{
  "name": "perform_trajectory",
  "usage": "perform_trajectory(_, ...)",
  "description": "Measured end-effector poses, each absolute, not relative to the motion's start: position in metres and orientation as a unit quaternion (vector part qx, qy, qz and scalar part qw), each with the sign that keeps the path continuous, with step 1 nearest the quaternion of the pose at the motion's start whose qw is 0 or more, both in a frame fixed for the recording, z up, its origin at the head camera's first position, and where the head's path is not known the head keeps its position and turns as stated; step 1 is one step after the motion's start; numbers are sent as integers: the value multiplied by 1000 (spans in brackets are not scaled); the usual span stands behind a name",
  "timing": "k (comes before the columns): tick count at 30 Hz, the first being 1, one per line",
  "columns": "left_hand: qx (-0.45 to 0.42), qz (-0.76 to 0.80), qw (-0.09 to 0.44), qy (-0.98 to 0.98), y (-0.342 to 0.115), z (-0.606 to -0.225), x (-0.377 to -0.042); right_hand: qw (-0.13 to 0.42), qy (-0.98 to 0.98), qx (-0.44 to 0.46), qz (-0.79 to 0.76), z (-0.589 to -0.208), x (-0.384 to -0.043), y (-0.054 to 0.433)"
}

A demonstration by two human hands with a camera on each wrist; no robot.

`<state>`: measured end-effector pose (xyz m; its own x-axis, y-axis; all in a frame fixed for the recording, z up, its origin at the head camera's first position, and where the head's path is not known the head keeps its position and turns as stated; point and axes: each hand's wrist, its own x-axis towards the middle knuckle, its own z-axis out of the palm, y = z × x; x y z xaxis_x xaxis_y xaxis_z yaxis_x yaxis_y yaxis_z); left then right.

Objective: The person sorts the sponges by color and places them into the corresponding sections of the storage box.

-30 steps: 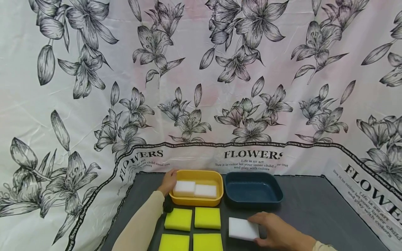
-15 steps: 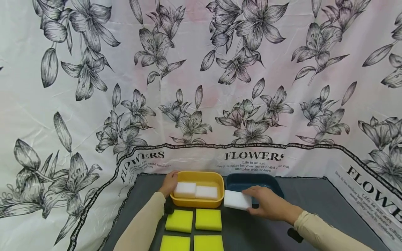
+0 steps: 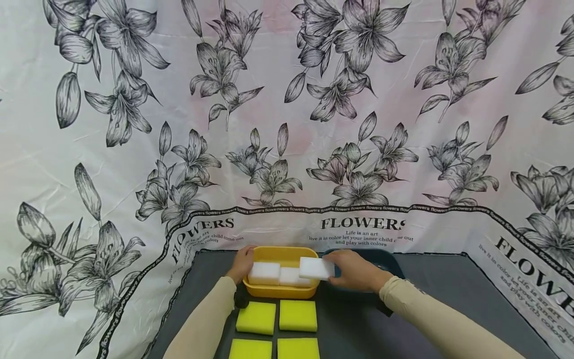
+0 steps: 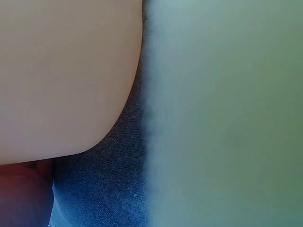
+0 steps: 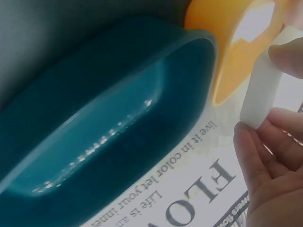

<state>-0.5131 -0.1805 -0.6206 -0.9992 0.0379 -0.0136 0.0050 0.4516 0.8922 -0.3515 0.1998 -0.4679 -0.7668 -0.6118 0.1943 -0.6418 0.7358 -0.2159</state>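
Note:
My right hand (image 3: 354, 271) pinches a white sponge block (image 3: 316, 268) between thumb and fingers, over the right end of a yellow bin (image 3: 280, 292). In the right wrist view, the thumb is on one face of the white sponge block (image 5: 262, 90) and fingertips on the other. Two more white sponge blocks lie side by side inside the yellow bin, the left one (image 3: 264, 274) in plain sight and the right one (image 3: 289, 277) partly covered by the held block. My left hand (image 3: 242, 264) holds the bin's left end at the rim.
A dark blue bin (image 5: 118, 104) stands right of the yellow one, part of it behind my right hand. Several yellow sponges (image 3: 298, 315) lie in rows on the dark table (image 3: 448, 299) before the yellow bin. A flower-print cloth (image 3: 269, 174) hangs behind.
My right hand has lifted the white sponge block from the table and carried it up and left, past the blue bin to the yellow bin. The left hand has stayed at the rim.

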Motion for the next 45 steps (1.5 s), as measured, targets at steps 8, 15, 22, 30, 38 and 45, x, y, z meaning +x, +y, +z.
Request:
perform_trajectory(8,27,531,13,847,-184,-623,-511,47,-922,359,139,-480,-377,166)
perform_trajectory(15,33,524,3,851,-179,-613,-501,52,-919,364,144,-495,-393,147)
perform_trajectory(22,9,525,8,851,-167,-574,-466,33,-927,348,134,-503,-405,140)
perform_trajectory(30,23,525,1,851,-168,-575,-466,16,-928,348,132,-512,-412,135)
perform_trajectory(38,26,529,3,848,-179,-619,-508,17,-940,326,101,-525,-412,129)
perform_trajectory(45,3,524,-1,852,-173,-598,-490,12,-938,333,90,-524,-410,135)
